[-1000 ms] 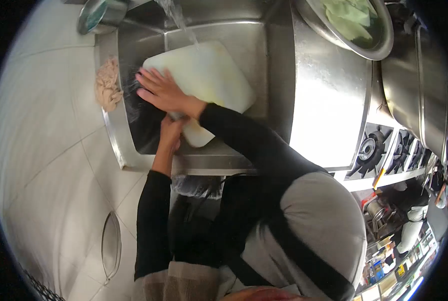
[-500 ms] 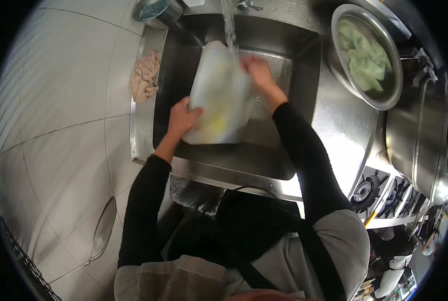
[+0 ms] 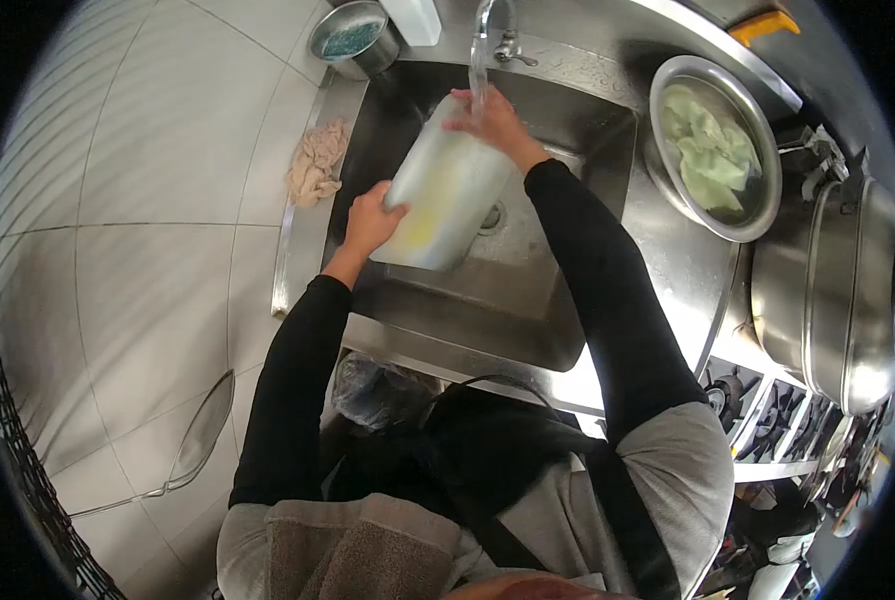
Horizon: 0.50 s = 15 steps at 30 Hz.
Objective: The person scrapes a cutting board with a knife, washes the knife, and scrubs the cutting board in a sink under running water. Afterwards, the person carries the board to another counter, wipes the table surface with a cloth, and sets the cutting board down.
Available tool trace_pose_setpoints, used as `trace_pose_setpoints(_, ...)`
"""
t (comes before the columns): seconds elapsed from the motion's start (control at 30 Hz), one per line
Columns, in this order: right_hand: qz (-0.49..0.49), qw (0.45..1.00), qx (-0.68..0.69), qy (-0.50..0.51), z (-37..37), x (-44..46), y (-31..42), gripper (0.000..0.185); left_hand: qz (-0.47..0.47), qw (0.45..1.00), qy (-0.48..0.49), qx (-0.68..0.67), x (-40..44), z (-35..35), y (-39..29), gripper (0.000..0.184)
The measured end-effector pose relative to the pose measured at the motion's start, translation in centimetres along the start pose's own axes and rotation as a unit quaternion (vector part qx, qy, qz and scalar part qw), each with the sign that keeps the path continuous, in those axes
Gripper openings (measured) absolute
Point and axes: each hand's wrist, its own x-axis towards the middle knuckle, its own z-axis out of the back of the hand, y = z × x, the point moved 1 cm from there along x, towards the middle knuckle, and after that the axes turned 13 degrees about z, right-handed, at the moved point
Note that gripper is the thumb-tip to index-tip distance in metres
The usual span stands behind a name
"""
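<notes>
A white cutting board (image 3: 442, 195) with a yellow stain leans at a slant inside the metal sink (image 3: 527, 335). My left hand (image 3: 372, 222) is closed on its left edge, thumb over the face. At the board's upper end, my right hand (image 3: 489, 120) lies on the surface under running water, fingers stretched and apart. The water falls from the faucet (image 3: 497, 15) onto the hand and board. Part of the sink drain (image 3: 489, 218) shows beside the board's lower right side.
A crumpled beige cloth (image 3: 317, 162) lies on the left rim. Behind it stands a metal pot (image 3: 355, 42) with a green scouring pad. To the right are a steel bowl (image 3: 667, 185) holding pale green pieces and a large pot (image 3: 787, 290). A strainer (image 3: 203, 430) hangs at lower left.
My right hand has moved up and left, from beside the board's right side onto its upper end beneath the water. The board tilts further right at its top. The camera view has shifted.
</notes>
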Motion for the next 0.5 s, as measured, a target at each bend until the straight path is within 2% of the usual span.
trace_pose_setpoints(0.03,-0.02,0.999,0.049,-0.014,-0.8,-0.4,-0.4,0.039,0.008,1.0,-0.003,0.001,-0.2,-0.2,0.4,0.046)
trace_pose_setpoints(0.1,-0.06,0.996,0.061,-0.037,-0.8,-0.4,0.5,0.038,0.01,1.0,-0.006,0.001,-0.7,-0.5,0.7,0.048)
trace_pose_setpoints(0.17,-0.1,0.994,-0.008,-0.048,-0.2,-0.1,1.6,0.036,0.004,1.0,-0.007,-0.001,-1.7,-1.0,1.2,0.05)
trace_pose_setpoints(0.27,-0.004,0.995,-0.088,-0.044,-0.4,-1.3,3.3,0.034,0.001,1.0,-0.007,-0.012,-2.2,-1.4,1.9,0.053)
trace_pose_setpoints(0.37,-0.095,0.993,-0.014,-0.064,-0.5,-1.7,2.5,0.033,0.021,1.0,0.006,-0.01,-2.7,-1.3,1.7,0.054)
trace_pose_setpoints(0.47,-0.114,0.993,0.012,-0.041,0.2,-2.2,3.0,0.032,0.044,0.998,0.033,-0.018,-3.5,-0.5,0.5,0.052)
trace_pose_setpoints(0.5,-0.09,0.995,-0.024,-0.045,0.6,-2.1,4.1,0.032,0.027,0.999,0.023,-0.008,-3.7,-0.4,0.4,0.051)
